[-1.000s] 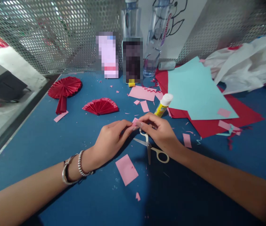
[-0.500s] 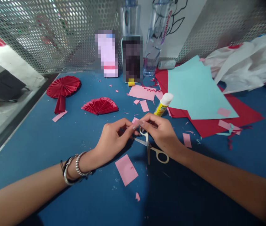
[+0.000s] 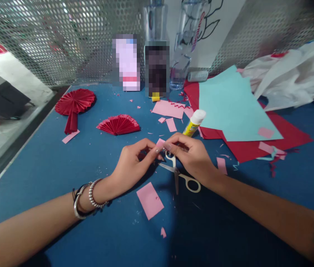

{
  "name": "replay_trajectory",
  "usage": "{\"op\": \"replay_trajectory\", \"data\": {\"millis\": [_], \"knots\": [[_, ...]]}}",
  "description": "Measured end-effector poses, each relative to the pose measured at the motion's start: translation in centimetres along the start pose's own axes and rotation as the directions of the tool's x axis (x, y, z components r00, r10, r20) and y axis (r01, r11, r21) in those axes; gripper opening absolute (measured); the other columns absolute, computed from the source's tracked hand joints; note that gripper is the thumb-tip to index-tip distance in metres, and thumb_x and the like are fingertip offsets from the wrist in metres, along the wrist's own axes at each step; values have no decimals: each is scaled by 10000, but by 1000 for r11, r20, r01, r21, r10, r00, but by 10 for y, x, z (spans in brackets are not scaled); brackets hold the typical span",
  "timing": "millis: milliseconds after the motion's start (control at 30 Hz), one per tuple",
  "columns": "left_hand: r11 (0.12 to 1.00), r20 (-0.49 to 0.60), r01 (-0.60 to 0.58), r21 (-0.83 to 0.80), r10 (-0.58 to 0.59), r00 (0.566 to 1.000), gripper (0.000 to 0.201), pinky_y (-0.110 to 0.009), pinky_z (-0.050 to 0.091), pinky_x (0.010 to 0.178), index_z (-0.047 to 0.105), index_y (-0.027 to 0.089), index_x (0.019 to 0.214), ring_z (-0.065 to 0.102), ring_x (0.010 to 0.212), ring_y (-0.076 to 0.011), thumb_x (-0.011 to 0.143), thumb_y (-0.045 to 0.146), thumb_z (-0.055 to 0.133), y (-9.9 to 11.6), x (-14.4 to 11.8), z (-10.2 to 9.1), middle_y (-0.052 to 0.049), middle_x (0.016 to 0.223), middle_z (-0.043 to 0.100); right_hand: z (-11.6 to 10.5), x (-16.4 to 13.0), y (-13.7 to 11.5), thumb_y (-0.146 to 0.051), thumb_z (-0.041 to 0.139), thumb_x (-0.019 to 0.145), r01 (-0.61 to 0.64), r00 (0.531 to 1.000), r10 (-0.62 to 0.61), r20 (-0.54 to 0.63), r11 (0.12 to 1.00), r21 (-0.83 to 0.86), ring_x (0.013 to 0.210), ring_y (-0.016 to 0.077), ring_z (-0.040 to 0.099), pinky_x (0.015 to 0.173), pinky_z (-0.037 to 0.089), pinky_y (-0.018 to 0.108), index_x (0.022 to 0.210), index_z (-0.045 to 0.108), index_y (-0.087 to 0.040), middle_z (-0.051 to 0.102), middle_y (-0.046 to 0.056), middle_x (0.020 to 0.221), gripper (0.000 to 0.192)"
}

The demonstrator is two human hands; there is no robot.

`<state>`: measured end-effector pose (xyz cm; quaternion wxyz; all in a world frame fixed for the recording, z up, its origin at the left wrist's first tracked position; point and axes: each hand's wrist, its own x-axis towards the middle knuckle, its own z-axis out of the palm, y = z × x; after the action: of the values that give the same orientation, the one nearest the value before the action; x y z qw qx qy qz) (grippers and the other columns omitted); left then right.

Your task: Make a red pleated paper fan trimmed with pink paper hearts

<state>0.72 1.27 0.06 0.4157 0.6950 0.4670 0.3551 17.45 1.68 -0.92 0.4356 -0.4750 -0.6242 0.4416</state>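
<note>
A small piece of pink paper (image 3: 160,142) is pinched between my two hands at mid-table, partly hidden by the fingertips. My left hand (image 3: 135,158) grips it with thumb and fingers from the left. From the right, my right hand (image 3: 191,154) pinches the same piece, fingers curled. Just beneath the hands lie spread scissors (image 3: 176,171) with cream handles, one loop partly covered. Behind my right hand is a glue stick (image 3: 194,124) with a white cap. A larger pink paper rectangle (image 3: 150,201) lies nearer to me.
Two red pleated paper pieces, a round fan (image 3: 76,102) and a half fan (image 3: 118,124), lie at left. Light blue paper (image 3: 234,107) covers red sheets (image 3: 293,135) at right. Behind stand two phones, blurred, and clear bottles (image 3: 180,59) against perforated metal. Pink scraps (image 3: 170,125) are scattered about.
The hands keep pinching the small pink paper, and slightly more of it shows between the fingertips. The whole view has shifted a little; the other things lie as before.
</note>
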Motion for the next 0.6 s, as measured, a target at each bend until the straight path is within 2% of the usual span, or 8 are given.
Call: {"op": "replay_trajectory", "data": {"millis": [133,200,267,300,400,433,533,600], "knots": [[989,-46,31,-147,-38,998,210,-153,384,481,590,146,764,510,536,-68,850,330,531,1,2,-2,0,662,616,2,-3,0,-294,563,824,50,998,-52,-41,998,-46,647,105,494,560,365,246,728,577,-186,551,-16,714,144],[979,-77,15,-204,-31,996,219,-157,379,478,566,149,735,487,515,-65,848,333,533,1,3,-3,12,627,584,4,-6,-1,-239,553,832,171,985,-172,-4,980,-101,639,96,485,564,363,244,705,555,-185,533,-22,707,138],[966,-69,17,-257,-36,997,225,-163,381,485,540,156,714,472,502,-65,846,338,535,1,2,-3,27,590,549,5,-10,-2,-190,567,818,308,951,-305,40,939,-151,664,97,490,587,374,244,724,547,-187,532,-21,727,96],[956,-47,33,-293,-49,998,225,-167,382,486,528,161,712,465,495,-66,847,341,532,0,3,-4,35,571,531,5,-11,-2,-185,593,799,352,936,-352,33,921,-164,681,101,495,596,383,245,770,545,-192,538,-17,758,56],[903,67,117,-413,-98,993,228,-169,372,469,497,169,709,441,466,-62,854,343,521,-4,4,-5,53,531,487,5,-14,-2,-203,662,745,417,901,-433,-35,885,-204,742,122,511,622,415,257,944,526,-211,549,5,875,241],[886,113,151,-439,-112,987,231,-166,364,460,494,168,709,432,456,-58,856,344,518,-6,4,-5,57,524,478,4,-15,-2,-199,657,751,442,888,-458,-25,869,-222,772,131,518,649,425,267,967,528,-216,553,11,896,252],[864,212,231,-448,-149,966,234,-152,333,434,505,160,717,417,433,-47,851,350,528,-8,6,-5,61,505,480,2,-14,-2,-153,585,807,514,853,-517,65,815,-266,839,144,531,743,426,301,893,584,-217,579,12,866,108],[859,238,267,-437,-176,955,228,-146,315,422,521,157,738,429,431,-44,842,359,541,-7,6,-4,58,508,506,1,-14,-2,-135,573,815,526,845,-530,69,803,-281,823,140,534,745,425,302,831,607,-207,582,10,820,82]]}}
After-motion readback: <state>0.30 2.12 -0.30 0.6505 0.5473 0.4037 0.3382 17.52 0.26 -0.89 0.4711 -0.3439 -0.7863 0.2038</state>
